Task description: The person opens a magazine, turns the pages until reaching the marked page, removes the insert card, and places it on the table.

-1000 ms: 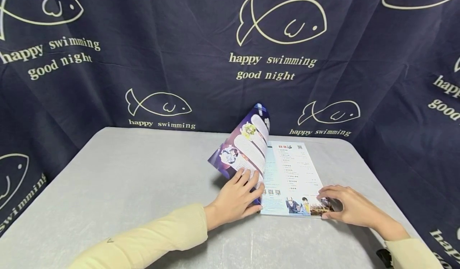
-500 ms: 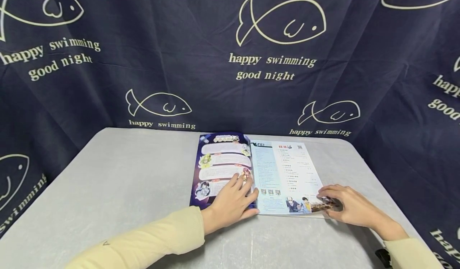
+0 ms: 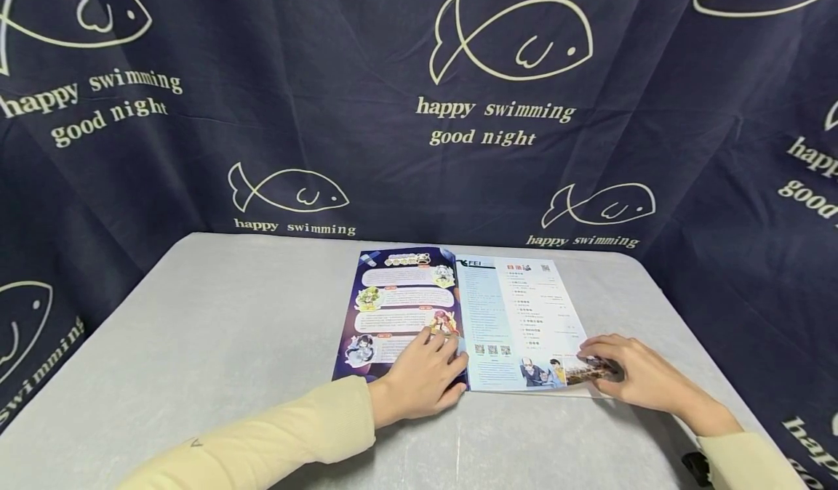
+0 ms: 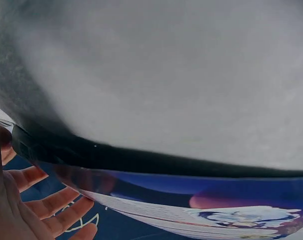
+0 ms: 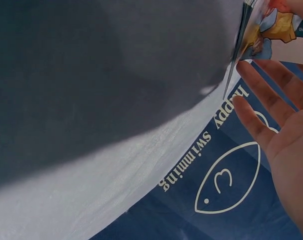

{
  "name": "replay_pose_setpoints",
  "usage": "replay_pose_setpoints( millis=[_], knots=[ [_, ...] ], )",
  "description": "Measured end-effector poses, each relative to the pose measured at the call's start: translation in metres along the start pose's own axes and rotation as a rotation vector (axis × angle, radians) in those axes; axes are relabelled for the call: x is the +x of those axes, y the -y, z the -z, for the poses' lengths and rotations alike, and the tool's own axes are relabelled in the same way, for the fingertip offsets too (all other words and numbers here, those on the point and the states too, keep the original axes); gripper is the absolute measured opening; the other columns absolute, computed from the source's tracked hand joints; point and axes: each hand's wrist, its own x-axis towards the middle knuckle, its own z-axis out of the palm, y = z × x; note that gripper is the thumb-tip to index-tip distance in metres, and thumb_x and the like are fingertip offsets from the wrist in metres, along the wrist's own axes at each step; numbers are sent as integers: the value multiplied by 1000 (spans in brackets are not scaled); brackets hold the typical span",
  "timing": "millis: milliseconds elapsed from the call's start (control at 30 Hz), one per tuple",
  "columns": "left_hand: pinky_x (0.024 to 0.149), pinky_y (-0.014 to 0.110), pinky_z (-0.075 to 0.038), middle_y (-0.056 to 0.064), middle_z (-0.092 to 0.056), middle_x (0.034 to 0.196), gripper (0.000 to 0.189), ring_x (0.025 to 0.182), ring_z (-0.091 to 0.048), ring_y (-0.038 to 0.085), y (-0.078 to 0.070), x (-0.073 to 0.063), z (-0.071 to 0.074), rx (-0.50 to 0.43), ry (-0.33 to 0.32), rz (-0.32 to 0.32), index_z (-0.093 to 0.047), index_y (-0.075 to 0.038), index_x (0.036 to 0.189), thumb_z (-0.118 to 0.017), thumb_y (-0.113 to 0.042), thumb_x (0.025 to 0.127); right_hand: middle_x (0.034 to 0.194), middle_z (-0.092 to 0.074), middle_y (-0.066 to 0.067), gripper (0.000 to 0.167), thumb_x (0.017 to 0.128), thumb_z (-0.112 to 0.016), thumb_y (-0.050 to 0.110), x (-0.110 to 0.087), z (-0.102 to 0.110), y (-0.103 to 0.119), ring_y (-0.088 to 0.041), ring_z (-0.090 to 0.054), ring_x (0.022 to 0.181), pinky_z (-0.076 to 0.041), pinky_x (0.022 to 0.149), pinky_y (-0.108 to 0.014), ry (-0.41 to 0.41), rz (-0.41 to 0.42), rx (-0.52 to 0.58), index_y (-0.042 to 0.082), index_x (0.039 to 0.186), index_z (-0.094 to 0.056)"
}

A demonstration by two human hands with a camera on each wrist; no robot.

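The magazine (image 3: 476, 315) lies spread on the gray table (image 3: 249, 330), a little toward 1 o'clock from the middle of the visible tabletop. Its headings point to 12 o'clock, so the print reads upright from the 6 o'clock side. The spine (image 3: 458, 290) runs almost from 12 to 6 o'clock, its far end leaning very slightly toward 11, and the long axis of each page follows it. The purple page (image 3: 401, 299), with four cartoon figures, is on the 9 o'clock side; the contents page (image 3: 533, 315), pale blue and white, is on the 3 o'clock side.

The left hand (image 3: 422, 375) rests on the purple page near its lower end, at about 7 o'clock from the magazine's centre; its fingers are released, relaxed and slightly apart. The right hand (image 3: 644, 379) is at 4 o'clock, where bent fingers and thumb pinch the lower outer corner of the contents page, which is raised a little. At 12 o'clock, behind the table, hangs a navy cloth (image 3: 373, 75) with printed fish.
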Motion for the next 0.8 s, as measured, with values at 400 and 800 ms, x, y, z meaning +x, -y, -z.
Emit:
replay_pose_setpoints(
  millis=[400,800],
  knots=[
    [87,41,-40,5,-55,116,53,96,-55,25,-7,11,4,-22,33,22,-52,-20,117,-31,-60,89,92,-66,6,38,52,-78,11,2,0,-3,-13,-61,85,-38,79,-14,-21,-19,8,14,89,-68],
    [82,43,-42,8,-57,115,66,91,-58,29,-18,25,5,11,64,82,-52,-22,122,-27,-71,84,90,-67,4,38,54,-78,13,6,0,-7,-15,-62,84,-39,79,-17,-87,-18,-7,13,91,-68]
  ],
)
